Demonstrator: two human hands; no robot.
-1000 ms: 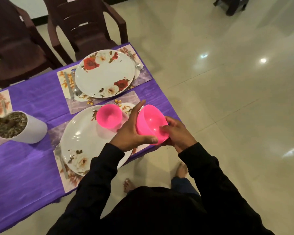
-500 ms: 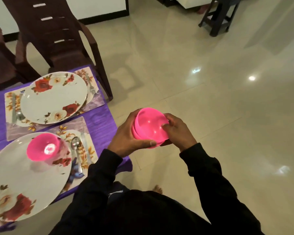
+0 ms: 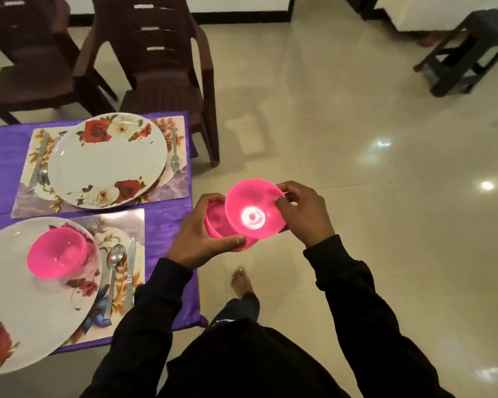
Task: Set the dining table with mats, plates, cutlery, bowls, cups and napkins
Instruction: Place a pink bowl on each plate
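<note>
1. Bowls have come apart since half a second ago: then they sat nested in both hands, now my right hand (image 3: 302, 214) pinches the rim of the upper pink bowl (image 3: 255, 209), lifted and tilted clear of the lower pink bowl (image 3: 217, 219).
2. Left hand (image 3: 202, 235) curls round the lower bowl, thumb along its base; both are held over the floor, just beside the table corner.
3. Third pink bowl (image 3: 56, 252) sits on the near plate (image 3: 26, 311), with a spoon (image 3: 114, 275) and knife (image 3: 130, 271) beside it on the near mat (image 3: 127, 225).
4. Far plate (image 3: 107, 159) lies on the far mat (image 3: 167, 191), bowl-less, a fork (image 3: 174, 156) at its right side.
5. Purple cloth (image 3: 167, 222) covers the table; a brown chair (image 3: 167, 73) stands behind and a dark stool (image 3: 469, 50) well apart.
6. Writing or labels: none I can read.
</note>
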